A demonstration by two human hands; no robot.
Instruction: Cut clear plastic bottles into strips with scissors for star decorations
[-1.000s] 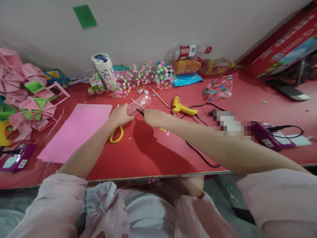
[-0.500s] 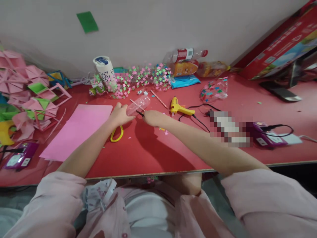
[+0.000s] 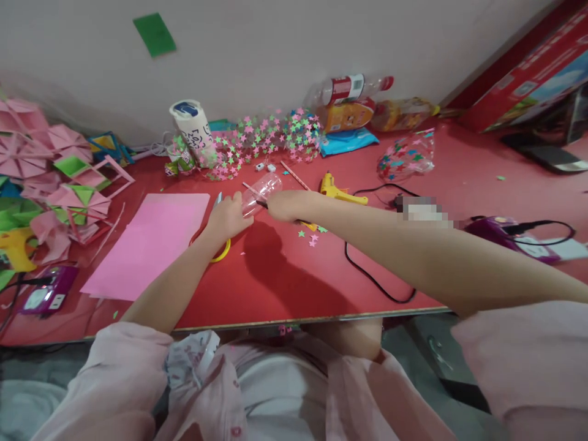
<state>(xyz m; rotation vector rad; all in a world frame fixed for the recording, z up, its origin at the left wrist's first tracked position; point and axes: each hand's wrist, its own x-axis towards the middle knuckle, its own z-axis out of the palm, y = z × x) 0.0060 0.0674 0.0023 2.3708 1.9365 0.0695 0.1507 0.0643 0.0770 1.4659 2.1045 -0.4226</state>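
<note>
Folded pink and green paper shapes [image 3: 55, 184] crowd the far left of the red worktop [image 3: 285, 282], with a flat pink paper sheet [image 3: 147, 242] lying just to their right. Next comes the left hand [image 3: 227, 217], fingers curled around the base end of a clear plastic bottle piece [image 3: 260, 190] held lying on its side just above the worktop, over the yellow-handled scissors [image 3: 220, 251] resting beneath the wrist. Meeting it from the right, the right hand [image 3: 282, 205] is closed on a thin dark tool [image 3: 261, 204] whose tip touches the plastic; what kind of tool it is cannot be told. Further right lie a yellow glue gun [image 3: 337, 191] and its black cord [image 3: 376, 278]. Since smooth, rounded plastic gives little purchase, the tip could skid off toward the left fingers, and the thin wall could buckle under a hard squeeze.
</note>
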